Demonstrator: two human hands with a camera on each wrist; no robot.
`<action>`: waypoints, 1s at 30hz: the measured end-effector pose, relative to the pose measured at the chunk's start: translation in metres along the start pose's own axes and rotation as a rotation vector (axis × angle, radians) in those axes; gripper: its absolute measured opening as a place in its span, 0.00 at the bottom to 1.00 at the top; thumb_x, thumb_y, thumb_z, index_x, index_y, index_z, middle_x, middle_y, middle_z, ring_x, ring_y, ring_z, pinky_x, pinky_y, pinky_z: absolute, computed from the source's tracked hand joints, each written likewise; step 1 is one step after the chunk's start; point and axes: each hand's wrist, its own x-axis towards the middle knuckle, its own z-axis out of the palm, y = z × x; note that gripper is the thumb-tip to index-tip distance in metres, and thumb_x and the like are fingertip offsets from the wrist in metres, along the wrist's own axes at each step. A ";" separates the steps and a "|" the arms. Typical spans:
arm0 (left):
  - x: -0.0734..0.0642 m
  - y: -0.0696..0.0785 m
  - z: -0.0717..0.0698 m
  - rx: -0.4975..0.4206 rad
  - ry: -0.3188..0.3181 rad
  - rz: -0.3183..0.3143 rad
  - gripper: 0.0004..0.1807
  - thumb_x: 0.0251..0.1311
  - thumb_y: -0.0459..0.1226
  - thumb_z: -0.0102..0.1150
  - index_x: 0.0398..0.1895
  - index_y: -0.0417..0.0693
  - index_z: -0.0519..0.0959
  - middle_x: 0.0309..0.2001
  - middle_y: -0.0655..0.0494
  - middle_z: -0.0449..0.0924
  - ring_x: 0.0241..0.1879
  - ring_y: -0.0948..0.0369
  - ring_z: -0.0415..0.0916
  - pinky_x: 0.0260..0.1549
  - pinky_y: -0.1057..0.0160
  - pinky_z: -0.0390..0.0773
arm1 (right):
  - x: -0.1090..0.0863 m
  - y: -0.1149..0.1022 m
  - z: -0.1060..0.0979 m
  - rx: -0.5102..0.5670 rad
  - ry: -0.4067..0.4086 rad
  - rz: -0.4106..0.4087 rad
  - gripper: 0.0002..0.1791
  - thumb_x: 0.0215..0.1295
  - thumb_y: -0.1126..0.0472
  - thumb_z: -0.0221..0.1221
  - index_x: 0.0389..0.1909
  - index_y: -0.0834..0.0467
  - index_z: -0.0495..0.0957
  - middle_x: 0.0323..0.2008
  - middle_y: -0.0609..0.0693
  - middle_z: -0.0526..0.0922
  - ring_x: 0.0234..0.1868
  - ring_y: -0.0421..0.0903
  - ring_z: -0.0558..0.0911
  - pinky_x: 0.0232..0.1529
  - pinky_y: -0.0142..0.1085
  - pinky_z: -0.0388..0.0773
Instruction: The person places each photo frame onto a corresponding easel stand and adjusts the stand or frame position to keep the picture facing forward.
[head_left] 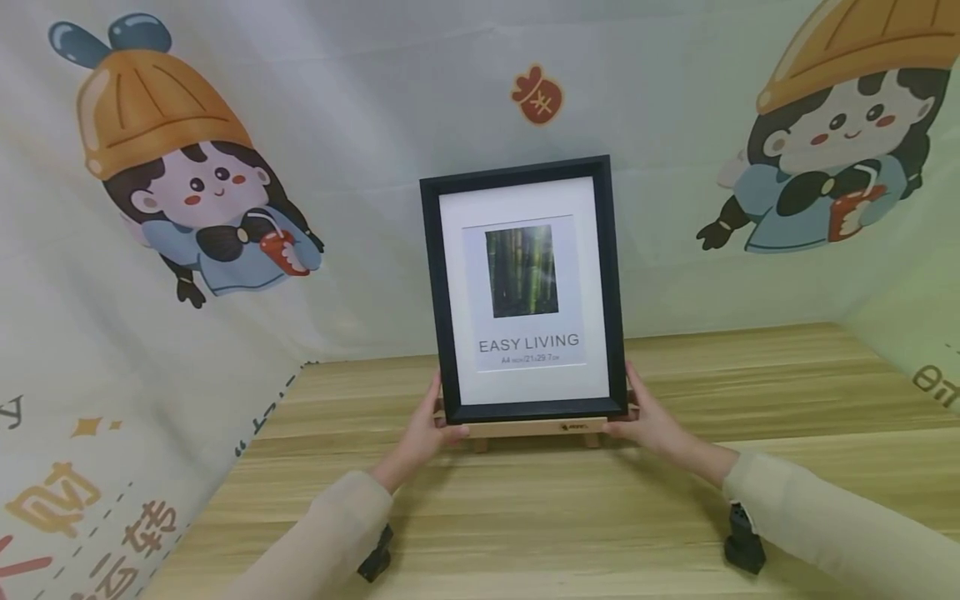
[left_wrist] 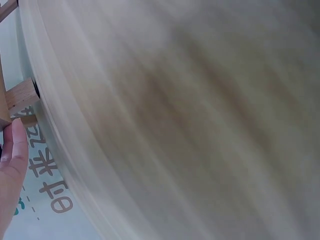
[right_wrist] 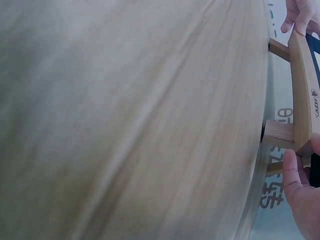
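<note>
A black picture frame (head_left: pixel 615 317) with a white mat and a small bamboo photo stands upright, leaning slightly back, on the ledge of a wooden tabletop easel (head_left: pixel 517 429). My left hand (head_left: pixel 422 433) grips the left end of that ledge, thumb in front, by the frame's lower corner. At the opposite end my right hand (head_left: pixel 660 427) holds the ledge the same way. In the right wrist view, the easel's short legs (right_wrist: pixel 279 132) reach to the tabletop, and its back is mostly hidden by the frame.
The wood-grain table (head_left: pixel 555 517) extends around the easel toward me. Behind it hangs a pale cloth backdrop (head_left: pixel 375 167) with cartoon figures and lettering. Dark wrist devices hang below both sleeves (head_left: pixel 330 525).
</note>
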 end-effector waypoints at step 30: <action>0.001 0.006 0.025 0.047 -0.019 0.019 0.58 0.45 0.18 0.59 0.73 0.56 0.36 0.48 0.31 0.67 0.30 0.56 0.77 0.32 0.55 0.81 | -0.015 0.000 -0.021 -0.027 -0.002 -0.009 0.59 0.51 0.79 0.58 0.69 0.57 0.22 0.57 0.82 0.54 0.49 0.68 0.73 0.40 0.34 0.80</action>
